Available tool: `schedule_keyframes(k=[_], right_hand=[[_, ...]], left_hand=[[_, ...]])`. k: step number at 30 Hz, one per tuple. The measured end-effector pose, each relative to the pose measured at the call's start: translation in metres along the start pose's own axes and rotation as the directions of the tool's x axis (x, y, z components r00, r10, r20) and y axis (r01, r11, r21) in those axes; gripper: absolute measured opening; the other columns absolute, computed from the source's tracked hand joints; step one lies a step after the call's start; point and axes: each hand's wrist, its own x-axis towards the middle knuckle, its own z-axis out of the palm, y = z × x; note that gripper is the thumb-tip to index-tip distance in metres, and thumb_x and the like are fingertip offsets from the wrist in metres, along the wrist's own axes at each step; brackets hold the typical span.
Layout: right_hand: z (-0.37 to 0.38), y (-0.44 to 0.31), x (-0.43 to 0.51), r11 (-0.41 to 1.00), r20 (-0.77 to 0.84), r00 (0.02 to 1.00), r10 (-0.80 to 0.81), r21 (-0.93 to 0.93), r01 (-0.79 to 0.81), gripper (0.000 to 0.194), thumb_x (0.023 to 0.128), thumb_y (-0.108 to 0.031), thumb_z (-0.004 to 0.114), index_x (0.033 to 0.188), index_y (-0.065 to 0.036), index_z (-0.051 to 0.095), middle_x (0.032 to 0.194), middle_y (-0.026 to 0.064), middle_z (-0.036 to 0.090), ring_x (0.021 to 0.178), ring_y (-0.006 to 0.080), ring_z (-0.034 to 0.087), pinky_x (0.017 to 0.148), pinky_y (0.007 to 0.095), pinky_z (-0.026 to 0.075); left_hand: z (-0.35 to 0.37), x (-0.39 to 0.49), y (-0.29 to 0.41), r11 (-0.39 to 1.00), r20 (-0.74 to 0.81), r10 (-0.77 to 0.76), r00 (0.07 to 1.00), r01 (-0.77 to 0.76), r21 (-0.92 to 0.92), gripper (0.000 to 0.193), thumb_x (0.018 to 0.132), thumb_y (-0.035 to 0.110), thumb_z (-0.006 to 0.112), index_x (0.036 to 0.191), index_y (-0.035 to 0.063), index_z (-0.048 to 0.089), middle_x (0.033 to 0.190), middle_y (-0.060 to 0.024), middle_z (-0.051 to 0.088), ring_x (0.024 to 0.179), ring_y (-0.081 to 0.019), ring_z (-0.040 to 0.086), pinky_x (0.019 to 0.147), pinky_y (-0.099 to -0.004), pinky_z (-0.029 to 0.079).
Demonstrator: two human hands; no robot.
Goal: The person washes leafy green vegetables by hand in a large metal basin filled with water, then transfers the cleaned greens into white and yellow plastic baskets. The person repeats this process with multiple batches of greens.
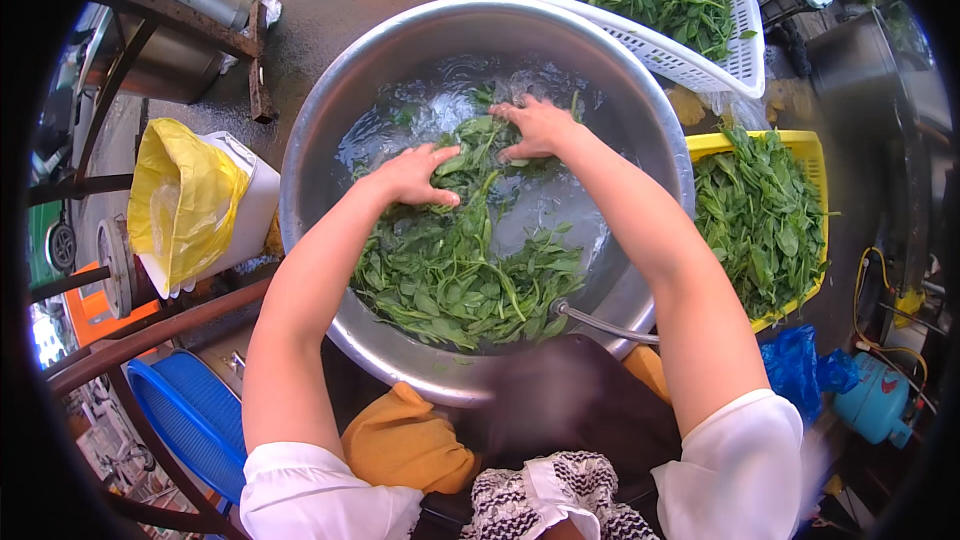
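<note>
A large round metal basin [330, 97] of water stands before me. Leafy greens [457, 277] float in it, massed toward the near side. My left hand [420, 176] rests on the greens with thumb and fingers spread. To its upper right, my right hand [536, 127] has its fingers apart at the water's surface, touching the leaves. Some fingertips of both hands are hidden by water or leaves. The water ripples and splashes around them. A flexible metal hose [611, 326] reaches over the basin's near right rim.
A white plastic basket [645, 49] of greens stands beyond the basin, and a yellow basket [814, 165] of greens at right. Left is a bin with a yellow bag [184, 199]. A blue basket [184, 412] lies lower left, and a blue gas cylinder [874, 397] lower right. Rusty metal bars [161, 334] edge the left.
</note>
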Motion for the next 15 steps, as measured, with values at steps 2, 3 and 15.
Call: schedule_keyframes(k=[2, 3, 15], right_hand=[[0.02, 0.008, -0.033, 0.989, 0.144, 0.986, -0.084, 0.132, 0.065, 0.094, 0.065, -0.065, 0.071, 0.144, -0.035, 0.03, 0.142, 0.0252, 0.034, 0.129, 0.0439, 0.037, 0.105, 0.0505, 0.035], [0.032, 0.008, -0.055, 0.981, 0.131, 0.984, -0.119, 0.167, 0.096, 0.103, 0.063, -0.07, 0.07, 0.147, -0.03, 0.025, 0.144, 0.0295, 0.029, 0.132, 0.0461, 0.032, 0.108, 0.0511, 0.031], [0.155, -0.123, -0.171, 0.944, 0.264, 0.955, -0.133, -0.26, 0.203, 0.118, 0.057, -0.04, 0.082, 0.15, -0.018, 0.012, 0.144, 0.0325, 0.024, 0.121, 0.0443, 0.045, 0.089, 0.0615, 0.044]], left_hand=[[0.023, -0.043, 0.002, 0.996, 0.055, 0.024, 0.998, -0.019, -0.088, 0.096, 0.07, 0.062, 0.069, 0.148, 0.0231, 0.026, 0.148, -0.0255, 0.025, 0.136, -0.0429, 0.027, 0.109, -0.0502, 0.028], [0.035, -0.064, 0.006, 0.992, 0.051, 0.012, 0.999, -0.005, -0.127, 0.099, 0.07, 0.063, 0.068, 0.149, 0.0239, 0.023, 0.148, -0.0301, 0.021, 0.138, -0.044, 0.021, 0.11, -0.0511, 0.025], [0.185, -0.127, 0.028, 0.957, -0.115, 0.037, 0.993, -0.003, 0.289, 0.086, 0.061, 0.042, 0.079, 0.135, 0.0128, 0.046, 0.149, -0.0276, 0.016, 0.135, -0.0477, 0.023, 0.101, -0.0585, 0.034]])
